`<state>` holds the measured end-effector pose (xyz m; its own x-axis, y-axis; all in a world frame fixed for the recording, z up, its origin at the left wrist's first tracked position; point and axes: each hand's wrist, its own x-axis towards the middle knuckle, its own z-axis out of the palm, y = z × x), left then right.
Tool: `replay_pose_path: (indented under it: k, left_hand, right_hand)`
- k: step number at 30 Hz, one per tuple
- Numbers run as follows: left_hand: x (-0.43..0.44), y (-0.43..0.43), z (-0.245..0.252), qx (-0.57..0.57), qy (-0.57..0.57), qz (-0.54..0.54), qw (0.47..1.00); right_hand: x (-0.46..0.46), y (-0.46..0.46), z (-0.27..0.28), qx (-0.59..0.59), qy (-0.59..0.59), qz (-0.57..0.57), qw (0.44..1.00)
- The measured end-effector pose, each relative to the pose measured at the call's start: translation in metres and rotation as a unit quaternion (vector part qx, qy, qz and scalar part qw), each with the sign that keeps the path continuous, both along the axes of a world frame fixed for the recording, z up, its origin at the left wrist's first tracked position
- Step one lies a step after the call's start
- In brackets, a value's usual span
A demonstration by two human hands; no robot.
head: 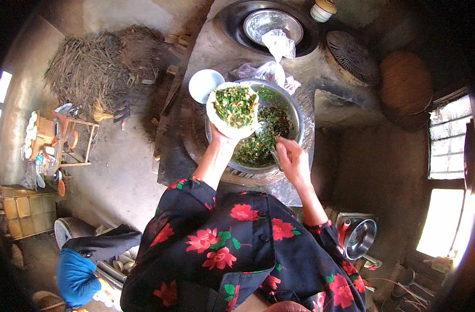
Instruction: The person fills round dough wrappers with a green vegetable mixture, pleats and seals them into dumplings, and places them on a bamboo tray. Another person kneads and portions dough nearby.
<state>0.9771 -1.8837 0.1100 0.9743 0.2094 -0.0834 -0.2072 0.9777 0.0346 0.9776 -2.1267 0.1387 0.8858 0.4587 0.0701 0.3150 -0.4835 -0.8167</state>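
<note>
My left hand (223, 134) holds up a round of pale dough (211, 113) from below, heaped with chopped greens and red bits (235, 106). Behind and to the right of it, a large metal basin (298, 117) holds more of the chopped green mixture (278, 121). At the basin's near right edge, my right hand (294, 158) has its fingers closed on the handle of a metal spoon (277, 160). The spoon's bowl seems to lie in the mixture, partly hidden. The basin rests on a round woven tray (307, 136).
A white bowl (203, 84) and tied plastic bags (270, 72) stand by the basin. Beyond them, a metal bowl (273, 27) sits in a dark wok (231, 23) on the stove. Another person in blue (75, 273) is at the lower left.
</note>
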Motion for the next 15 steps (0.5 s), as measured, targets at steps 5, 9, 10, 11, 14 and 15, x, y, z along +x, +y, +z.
replay_pose_path:
  k: [5,9,10,11,14,15]
  left_hand:
    - [0.000,-0.009,-0.010,-0.018,-0.044,0.013,0.999]
    - [0.005,-0.014,-0.014,-0.002,-0.002,0.010,1.000]
    - [0.007,-0.018,-0.014,-0.049,0.031,0.027,0.998]
    - [0.007,-0.018,-0.013,-0.042,0.019,0.023,0.999]
    - [0.004,-0.019,-0.016,-0.024,0.004,0.009,1.000]
    - [0.004,-0.020,-0.017,-0.017,0.005,0.006,1.000]
  right_hand:
    - [0.025,0.054,-0.031,0.293,0.251,0.011,0.922]
    - [0.030,0.083,-0.026,0.337,0.223,-0.052,0.913]
    - [0.032,0.086,-0.024,0.330,0.184,-0.055,0.924]
    - [0.036,0.088,-0.023,0.289,0.103,-0.044,0.951]
    - [0.032,0.089,-0.013,0.174,-0.075,-0.023,0.982]
    - [0.026,0.087,-0.005,0.137,-0.125,0.010,0.983]
